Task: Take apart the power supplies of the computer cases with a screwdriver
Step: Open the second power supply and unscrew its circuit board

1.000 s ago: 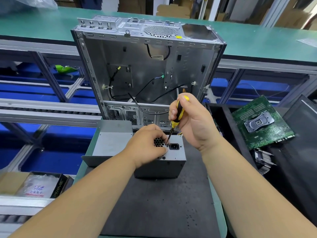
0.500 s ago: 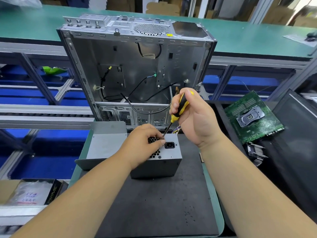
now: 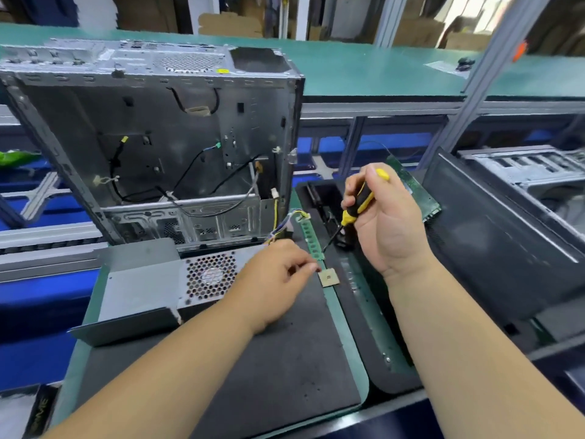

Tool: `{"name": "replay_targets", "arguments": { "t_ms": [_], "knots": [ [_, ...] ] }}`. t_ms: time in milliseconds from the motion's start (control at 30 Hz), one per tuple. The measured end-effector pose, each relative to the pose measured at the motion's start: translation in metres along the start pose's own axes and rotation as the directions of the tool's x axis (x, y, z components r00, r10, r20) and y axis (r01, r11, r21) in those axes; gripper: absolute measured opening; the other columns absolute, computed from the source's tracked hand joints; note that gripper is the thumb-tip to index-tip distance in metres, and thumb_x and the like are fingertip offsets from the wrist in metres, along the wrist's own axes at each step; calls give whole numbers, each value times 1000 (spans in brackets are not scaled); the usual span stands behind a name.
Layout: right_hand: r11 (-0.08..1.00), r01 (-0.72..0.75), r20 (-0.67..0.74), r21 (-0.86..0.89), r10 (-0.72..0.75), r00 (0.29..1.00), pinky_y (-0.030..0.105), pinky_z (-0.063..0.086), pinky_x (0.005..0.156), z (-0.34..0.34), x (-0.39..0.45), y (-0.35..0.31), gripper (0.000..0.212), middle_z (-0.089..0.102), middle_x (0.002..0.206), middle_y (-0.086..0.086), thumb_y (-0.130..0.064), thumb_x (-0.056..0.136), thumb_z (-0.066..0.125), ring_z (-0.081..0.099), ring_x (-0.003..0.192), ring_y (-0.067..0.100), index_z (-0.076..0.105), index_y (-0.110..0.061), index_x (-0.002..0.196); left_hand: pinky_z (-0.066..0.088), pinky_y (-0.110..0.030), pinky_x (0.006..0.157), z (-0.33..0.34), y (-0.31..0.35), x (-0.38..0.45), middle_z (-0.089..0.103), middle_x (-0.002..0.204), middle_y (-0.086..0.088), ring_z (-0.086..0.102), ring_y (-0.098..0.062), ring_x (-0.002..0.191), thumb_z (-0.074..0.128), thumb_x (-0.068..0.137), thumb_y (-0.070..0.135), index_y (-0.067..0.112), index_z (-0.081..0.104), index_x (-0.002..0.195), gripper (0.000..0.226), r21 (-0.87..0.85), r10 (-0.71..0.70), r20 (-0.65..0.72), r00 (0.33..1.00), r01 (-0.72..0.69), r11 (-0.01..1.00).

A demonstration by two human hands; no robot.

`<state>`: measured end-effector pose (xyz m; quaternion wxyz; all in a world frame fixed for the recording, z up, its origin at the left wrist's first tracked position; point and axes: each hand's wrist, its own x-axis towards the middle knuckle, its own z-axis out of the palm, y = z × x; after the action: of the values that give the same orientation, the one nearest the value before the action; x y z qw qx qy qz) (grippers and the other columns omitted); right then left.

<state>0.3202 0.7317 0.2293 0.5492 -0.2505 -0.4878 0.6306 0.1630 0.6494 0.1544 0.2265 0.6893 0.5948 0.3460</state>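
The grey power supply lies on the black mat, its honeycomb fan grille facing up. My left hand rests over its right end, thumb and forefinger pinched together near the mat's edge; whatever may be between them is too small to see. My right hand grips the yellow-and-black screwdriver, held clear of the supply with its tip pointing down-left over the black bin. The open, gutted computer case stands upright behind the supply, loose wires hanging inside it.
A small tan square chip and a green perforated strip lie at the mat's right edge. A green circuit board lies behind my right hand. A black case panel and another metal case stand on the right.
My right hand lifted the screwdriver off the power supply and moved right. My left hand slid to the supply's right end with fingers pinched. The view swung right.
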Motion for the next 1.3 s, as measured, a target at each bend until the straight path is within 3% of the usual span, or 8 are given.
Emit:
{"name": "replay_targets", "arguments": {
  "t_ms": [100, 267, 467, 633, 700, 867, 1100, 1300],
  "knots": [
    [998, 10, -40, -58, -12, 999, 27, 37, 66, -29, -4, -7, 16, 57, 76, -2, -26, 94, 51, 48, 66, 13, 54, -21, 80, 47, -30, 81, 37, 17, 12, 58, 90, 13, 54, -7, 90, 64, 94, 30, 33, 73, 97, 10, 14, 24, 71, 997, -25, 1000],
    [992, -15, -91, -122, 4, 996, 25, 39, 63, -73, -6, -18, 23, 57, 76, -4, -25, 92, 53, 47, 67, 12, 59, -30, 71, 46, -26, 77, 106, 31, 36, 53, 88, 17, 53, -6, 84, 64, 93, 36, 35, 71, 96, 8, 88, -138, 145, 980, 126, 988],
    [984, -37, -126, -174, 15, 992, 25, 41, 70, -128, -8, -23, 10, 56, 77, -4, -22, 87, 61, 49, 71, 12, 53, -21, 81, 48, -27, 75, 163, 39, 55, 58, 87, 14, 54, -1, 82, 65, 91, 40, 39, 74, 91, 9, 63, -255, 134, 958, 249, 967],
    [984, -46, -73, -172, 34, 997, 21, 45, 67, -154, -1, -17, 12, 55, 77, -4, -20, 88, 62, 52, 70, 10, 55, -24, 79, 42, -21, 68, 180, 46, 66, 54, 89, 19, 52, 4, 80, 58, 94, 50, 42, 69, 117, 27, 71, -249, 89, 964, 243, 967],
    [987, -50, -47, -154, 43, 998, 20, 45, 65, -158, 4, -15, 13, 55, 76, -4, -19, 88, 62, 52, 68, 9, 55, -25, 78, 38, -18, 66, 177, 50, 70, 52, 86, 20, 51, 7, 78, 57, 95, 47, 41, 67, 120, 28, 99, -228, 86, 970, 219, 971],
    [979, -48, 17, -198, 53, 998, 28, 39, 73, -157, 18, -10, 14, 56, 76, -7, -23, 86, 62, 50, 71, 11, 56, -31, 77, 45, -28, 75, 144, 57, 74, 54, 88, 16, 52, -5, 83, 66, 91, 35, 35, 70, 91, 3, 232, -170, -71, 983, 182, 955],
    [971, -64, 122, -229, 94, 988, 23, 39, 68, -119, 26, -2, 12, 51, 83, 2, -38, 77, 67, 50, 72, 13, 56, -32, 75, 46, -31, 90, 65, 50, 60, 56, 100, 9, 55, -14, 97, 71, 83, 15, 25, 66, 105, 25, 312, -68, -232, 970, 140, 940],
    [956, -60, 200, -288, 121, 972, 34, 40, 77, -74, 23, 18, 14, 53, 79, -5, -42, 76, 67, 50, 73, 13, 57, -32, 76, 43, -36, 98, 8, 17, 35, 59, 109, 5, 53, -18, 110, 69, 75, 10, 27, 67, 108, 37, 302, -291, -243, 925, 358, 884]
  ]
}}
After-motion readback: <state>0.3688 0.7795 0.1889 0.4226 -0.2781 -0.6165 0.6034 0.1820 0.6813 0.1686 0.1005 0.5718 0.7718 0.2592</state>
